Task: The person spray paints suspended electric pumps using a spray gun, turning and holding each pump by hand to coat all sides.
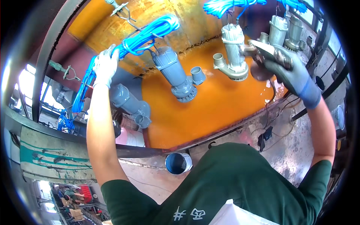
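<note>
My left hand (106, 66), in a pale glove, is closed on the end of a coiled blue cable (150, 35). Below that coil hangs a grey-painted submersible pump (173, 73), its round outlet facing right. A second grey pump (129, 100) hangs tilted near my left forearm, by another blue cable coil (85, 84). In its grey glove, my right hand (292, 73) grips a metal spray gun (272, 52) with a cup beneath. The gun's front end points left, close beside a bare, silvery pump (234, 47). Further silvery pumps (278, 32) hang at the far right.
An orange-coated booth floor (210, 108) and yellow-stained back wall (180, 22) lie behind the pumps. Metal hooks and chains (122, 9) hang overhead. A dark-lined bucket (179, 163) stands on the floor before me. Hoses (272, 93) trail at the right; a dark frame post (47, 48) rises left.
</note>
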